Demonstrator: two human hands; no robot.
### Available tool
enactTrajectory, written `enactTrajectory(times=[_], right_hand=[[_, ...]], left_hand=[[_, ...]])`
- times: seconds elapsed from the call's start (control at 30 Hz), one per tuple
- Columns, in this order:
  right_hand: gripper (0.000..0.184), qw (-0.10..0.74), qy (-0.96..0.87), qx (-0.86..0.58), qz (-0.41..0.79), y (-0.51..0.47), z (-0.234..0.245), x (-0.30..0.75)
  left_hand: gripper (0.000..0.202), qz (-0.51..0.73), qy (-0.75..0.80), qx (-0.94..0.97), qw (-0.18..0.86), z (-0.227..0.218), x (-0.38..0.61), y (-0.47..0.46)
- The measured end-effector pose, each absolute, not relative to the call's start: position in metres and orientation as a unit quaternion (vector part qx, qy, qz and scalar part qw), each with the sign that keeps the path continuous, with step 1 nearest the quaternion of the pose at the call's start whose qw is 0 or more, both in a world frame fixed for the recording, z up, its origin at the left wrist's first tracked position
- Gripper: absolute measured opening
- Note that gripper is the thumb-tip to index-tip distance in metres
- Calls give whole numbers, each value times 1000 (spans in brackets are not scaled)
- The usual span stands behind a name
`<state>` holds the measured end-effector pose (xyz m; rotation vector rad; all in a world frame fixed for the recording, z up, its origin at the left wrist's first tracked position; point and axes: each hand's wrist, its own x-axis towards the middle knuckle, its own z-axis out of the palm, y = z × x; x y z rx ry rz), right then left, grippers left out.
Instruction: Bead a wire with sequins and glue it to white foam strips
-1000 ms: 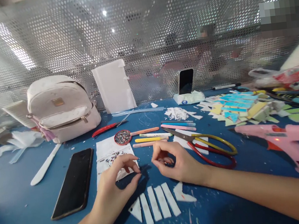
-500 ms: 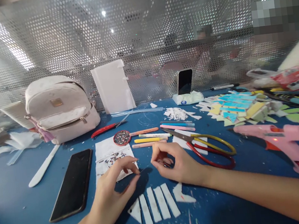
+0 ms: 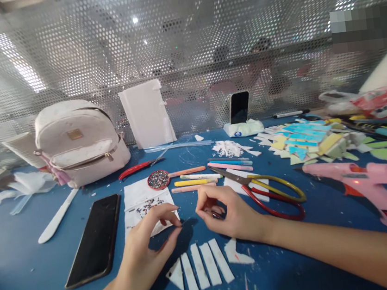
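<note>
Over the near right part of the paper sheet [image 3: 127, 203], the left hand [image 3: 141, 244] pinches narrowly, apparently on a fine thread [image 3: 188, 220]; right of the sheet, the right hand [image 3: 229, 210] is curled closed, its contents undetermined. Judged light, limp and slippery, the thread is best held near its ends. Beads [image 3: 148, 207] on the sheet appear hard, prone to roll; white strips [image 3: 199, 265] lie nearer the wearer than the sheet

Four white strips [image 3: 210, 264] at six o'clock, two phones [image 3: 93, 244] at eight and two, one glue gun [image 3: 365, 179] at four.
</note>
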<state>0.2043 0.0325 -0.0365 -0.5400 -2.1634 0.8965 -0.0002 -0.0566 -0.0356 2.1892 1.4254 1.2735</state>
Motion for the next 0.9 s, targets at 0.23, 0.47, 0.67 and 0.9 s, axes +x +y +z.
enactTrajectory(times=[0.23, 0.47, 0.67, 0.9], right_hand=[[7, 366, -854, -179, 324, 31, -36, 206], [8, 347, -898, -126, 239, 30, -33, 204], [7, 329, -918, -79, 207, 29, -35, 203], [3, 295, -925, -61, 233, 29, -32, 204]], left_hand=[[34, 429, 500, 743, 118, -37, -1, -57], [35, 437, 487, 744, 137, -36, 2, -59], [34, 445, 473, 736, 190, -37, 12, -64], [19, 457, 500, 697, 235, -40, 16, -68]])
